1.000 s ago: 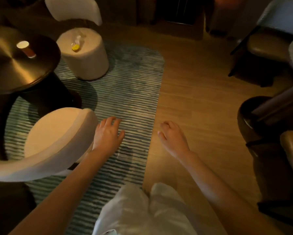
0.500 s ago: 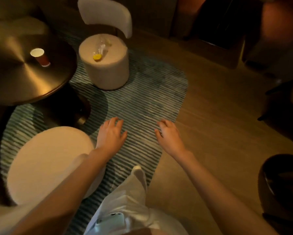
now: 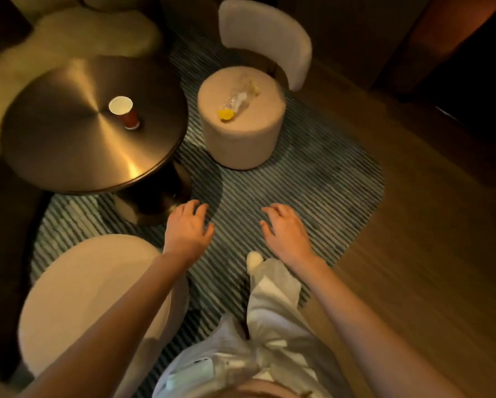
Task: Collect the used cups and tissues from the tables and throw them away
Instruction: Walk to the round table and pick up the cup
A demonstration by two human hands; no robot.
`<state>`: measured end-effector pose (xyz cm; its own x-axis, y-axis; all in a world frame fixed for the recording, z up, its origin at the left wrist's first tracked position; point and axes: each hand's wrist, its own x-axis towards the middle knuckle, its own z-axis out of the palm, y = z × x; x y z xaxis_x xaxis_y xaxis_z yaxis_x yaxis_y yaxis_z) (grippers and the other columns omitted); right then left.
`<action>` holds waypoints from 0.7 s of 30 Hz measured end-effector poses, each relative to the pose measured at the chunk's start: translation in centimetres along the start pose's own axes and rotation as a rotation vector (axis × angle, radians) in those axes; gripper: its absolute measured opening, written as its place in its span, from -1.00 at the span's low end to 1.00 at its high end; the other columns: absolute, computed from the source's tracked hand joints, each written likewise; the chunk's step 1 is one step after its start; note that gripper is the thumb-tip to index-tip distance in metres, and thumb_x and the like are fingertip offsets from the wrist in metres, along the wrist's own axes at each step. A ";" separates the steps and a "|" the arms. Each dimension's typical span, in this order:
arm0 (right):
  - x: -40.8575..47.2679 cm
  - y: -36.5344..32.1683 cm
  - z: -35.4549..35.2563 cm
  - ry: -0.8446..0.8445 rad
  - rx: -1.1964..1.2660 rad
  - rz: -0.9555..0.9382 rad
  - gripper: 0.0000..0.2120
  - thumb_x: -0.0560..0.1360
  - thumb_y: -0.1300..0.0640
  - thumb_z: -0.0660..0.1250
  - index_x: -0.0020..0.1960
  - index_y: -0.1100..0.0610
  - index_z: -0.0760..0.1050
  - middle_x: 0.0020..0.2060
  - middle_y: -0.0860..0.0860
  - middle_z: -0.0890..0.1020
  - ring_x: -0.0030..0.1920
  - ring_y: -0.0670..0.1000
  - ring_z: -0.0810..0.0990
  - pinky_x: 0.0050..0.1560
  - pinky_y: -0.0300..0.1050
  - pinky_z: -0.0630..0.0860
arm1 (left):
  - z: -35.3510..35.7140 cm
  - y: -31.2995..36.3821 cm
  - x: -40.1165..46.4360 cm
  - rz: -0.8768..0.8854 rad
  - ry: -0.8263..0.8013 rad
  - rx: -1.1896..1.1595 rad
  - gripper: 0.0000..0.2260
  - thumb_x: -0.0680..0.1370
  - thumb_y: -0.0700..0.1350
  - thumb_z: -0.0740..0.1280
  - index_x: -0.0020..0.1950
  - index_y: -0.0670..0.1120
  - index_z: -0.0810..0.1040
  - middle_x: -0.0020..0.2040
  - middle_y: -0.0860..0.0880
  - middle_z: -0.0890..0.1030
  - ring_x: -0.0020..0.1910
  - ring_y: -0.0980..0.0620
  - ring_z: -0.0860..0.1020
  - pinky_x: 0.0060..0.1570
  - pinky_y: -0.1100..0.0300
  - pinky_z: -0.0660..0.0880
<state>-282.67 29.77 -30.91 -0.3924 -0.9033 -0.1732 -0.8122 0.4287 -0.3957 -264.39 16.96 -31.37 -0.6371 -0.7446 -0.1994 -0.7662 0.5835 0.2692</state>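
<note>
A red paper cup [image 3: 124, 112] with a white inside stands upright near the middle of a round brass-coloured table [image 3: 68, 150] at the upper left. A clear plastic bottle [image 3: 239, 99] with a yellow cap lies on its side on the seat of a round beige chair [image 3: 241, 145]. My left hand [image 3: 188, 228] and my right hand [image 3: 287, 232] hover over the striped rug, fingers relaxed and spread, holding nothing. Both are well short of the table and the chair. No tissue shows.
A second round beige seat [image 3: 91, 300] sits at the lower left under my left arm. A striped blue-grey rug [image 3: 313, 191] covers the floor ahead, with wooden floor [image 3: 427, 268] to the right. A pale fluffy armchair [image 3: 77, 33] stands behind the table. Dark furniture lines the far right.
The view has swung left and moved forward, so the table, cup and bottle chair now lie closer and more central. Both hands stay out in front, still holding nothing.
</note>
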 end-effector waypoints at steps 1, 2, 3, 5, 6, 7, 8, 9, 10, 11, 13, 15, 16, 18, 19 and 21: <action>2.6 0.3 -0.4 -0.005 0.003 -0.027 -0.60 0.61 0.01 0.15 0.39 0.14 0.37 0.33 0.07 0.43 0.37 0.08 0.33 0.37 0.01 0.32 | -0.3 -0.1 1.8 -0.020 0.024 0.005 -0.52 0.57 0.06 0.22 0.44 -0.11 0.33 0.41 -0.13 0.36 0.38 -0.12 0.31 0.35 0.01 0.27; 5.2 0.6 -0.9 -0.011 0.004 -0.059 -0.60 0.61 0.02 0.15 0.39 0.15 0.37 0.32 0.08 0.43 0.36 0.08 0.34 0.37 0.02 0.32 | -0.8 -0.2 3.6 -0.043 0.044 0.010 -0.53 0.57 0.05 0.23 0.43 -0.12 0.34 0.40 -0.13 0.37 0.37 -0.13 0.33 0.34 0.00 0.29; 7.7 0.6 -1.5 -0.019 0.002 -0.089 -0.61 0.61 0.02 0.15 0.38 0.15 0.38 0.31 0.08 0.44 0.36 0.08 0.34 0.37 0.02 0.32 | -1.4 -0.2 5.3 -0.067 0.054 0.017 -0.53 0.56 0.04 0.24 0.43 -0.13 0.35 0.39 -0.14 0.38 0.36 -0.13 0.34 0.33 0.00 0.31; 12.6 0.4 -2.8 -0.043 0.004 -0.143 -0.61 0.60 0.03 0.16 0.38 0.15 0.38 0.31 0.07 0.44 0.35 0.08 0.35 0.37 0.01 0.32 | -2.5 -0.5 8.7 -0.118 0.066 0.018 -0.53 0.56 0.04 0.25 0.42 -0.13 0.36 0.39 -0.14 0.39 0.36 -0.14 0.35 0.32 -0.02 0.32; 14.9 0.1 -3.2 -0.062 0.003 -0.185 -0.61 0.61 0.03 0.16 0.38 0.15 0.38 0.32 0.07 0.44 0.35 0.07 0.35 0.38 0.01 0.31 | -2.9 -0.8 10.2 -0.141 0.080 0.013 -0.53 0.56 0.04 0.26 0.42 -0.13 0.37 0.38 -0.14 0.40 0.35 -0.15 0.35 0.32 -0.03 0.32; 17.1 -0.3 -3.6 -0.086 -0.003 -0.228 -0.61 0.61 0.03 0.15 0.39 0.15 0.38 0.32 0.07 0.44 0.36 0.06 0.34 0.38 0.00 0.31 | -3.3 -1.2 11.5 -0.166 0.094 0.014 -0.53 0.55 0.03 0.27 0.41 -0.14 0.38 0.38 -0.15 0.41 0.35 -0.17 0.36 0.31 -0.05 0.33; 19.1 -0.8 -3.9 -0.107 -0.010 -0.264 -0.61 0.62 0.04 0.15 0.39 0.15 0.37 0.33 0.08 0.44 0.37 0.06 0.34 0.39 0.00 0.30 | -3.7 -1.7 12.6 -0.197 0.101 0.015 -0.54 0.54 0.02 0.28 0.39 -0.15 0.40 0.37 -0.16 0.42 0.33 -0.18 0.38 0.29 -0.06 0.34; 21.0 -1.3 -4.0 -0.125 -0.015 -0.293 -0.61 0.62 0.04 0.15 0.40 0.16 0.37 0.34 0.08 0.43 0.38 0.06 0.33 0.40 0.00 0.30 | -4.0 -2.4 13.4 -0.235 0.099 0.010 -0.54 0.54 0.02 0.29 0.38 -0.15 0.41 0.36 -0.17 0.44 0.32 -0.19 0.39 0.28 -0.07 0.35; 22.7 -2.0 -4.0 -0.141 -0.023 -0.316 -0.61 0.62 0.05 0.14 0.40 0.16 0.36 0.34 0.08 0.43 0.38 0.07 0.33 0.40 0.00 0.29 | -4.2 -3.1 13.9 -0.278 0.094 -0.005 -0.55 0.53 0.00 0.29 0.37 -0.16 0.42 0.34 -0.18 0.45 0.30 -0.20 0.40 0.26 -0.08 0.36; 24.2 -2.9 -3.9 -0.157 -0.032 -0.340 -0.61 0.62 0.05 0.14 0.41 0.16 0.35 0.34 0.08 0.43 0.38 0.07 0.32 0.40 0.00 0.28 | -4.4 -3.9 14.3 -0.320 0.093 -0.024 -0.56 0.53 -0.01 0.30 0.36 -0.17 0.43 0.33 -0.19 0.46 0.28 -0.21 0.41 0.25 -0.09 0.37; 27.0 -4.7 -3.1 -0.202 -0.046 -0.394 -0.60 0.62 0.07 0.14 0.42 0.17 0.34 0.34 0.08 0.42 0.39 0.06 0.31 0.42 -0.01 0.27 | -4.7 -5.9 14.9 -0.400 0.104 -0.037 -0.57 0.52 -0.02 0.30 0.34 -0.18 0.44 0.29 -0.19 0.48 0.24 -0.22 0.44 0.22 -0.10 0.39; 29.7 -6.4 -1.8 -0.247 -0.058 -0.433 -0.60 0.62 0.07 0.14 0.43 0.17 0.33 0.36 0.08 0.41 0.41 0.06 0.29 0.43 -0.02 0.24 | -4.8 -8.0 15.6 -0.483 0.114 -0.043 -0.58 0.52 -0.02 0.30 0.33 -0.18 0.44 0.27 -0.19 0.49 0.23 -0.21 0.44 0.20 -0.09 0.40; 30.9 -7.3 -0.9 -0.259 -0.067 -0.451 -0.59 0.62 0.07 0.14 0.43 0.17 0.32 0.37 0.08 0.40 0.42 0.06 0.27 0.44 -0.02 0.23 | -4.8 -9.1 16.0 -0.520 0.113 -0.050 -0.59 0.53 -0.02 0.30 0.33 -0.17 0.43 0.28 -0.18 0.48 0.24 -0.21 0.44 0.20 -0.08 0.39; 33.5 -9.1 0.6 -0.270 -0.077 -0.478 -0.59 0.62 0.07 0.14 0.44 0.15 0.31 0.39 0.08 0.38 0.44 0.06 0.25 0.44 -0.02 0.22 | -5.0 -11.5 17.5 -0.567 0.107 -0.059 -0.58 0.55 -0.01 0.28 0.37 -0.15 0.39 0.33 -0.18 0.45 0.28 -0.19 0.40 0.25 -0.07 0.36; 34.8 -10.1 1.2 -0.276 -0.076 -0.484 -0.59 0.62 0.06 0.13 0.44 0.15 0.31 0.39 0.08 0.37 0.44 0.05 0.25 0.44 -0.01 0.22 | -5.2 -12.8 18.4 -0.582 0.104 -0.061 -0.58 0.56 -0.01 0.26 0.38 -0.15 0.38 0.34 -0.17 0.43 0.30 -0.19 0.39 0.26 -0.07 0.35; 37.6 -12.3 2.2 -0.290 -0.068 -0.496 -0.59 0.62 0.06 0.14 0.44 0.15 0.31 0.40 0.07 0.37 0.45 0.05 0.25 0.45 -0.03 0.22 | -6.0 -15.5 20.1 -0.624 0.117 -0.069 -0.58 0.57 -0.01 0.25 0.38 -0.15 0.37 0.35 -0.17 0.43 0.31 -0.19 0.39 0.27 -0.07 0.35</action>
<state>-286.51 -9.50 -34.51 0.1684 -0.9596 -0.2255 -0.8986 -0.0554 -0.4352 -264.81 -9.02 -33.89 -0.0560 -0.9703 -0.2352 -0.9805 0.0089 0.1965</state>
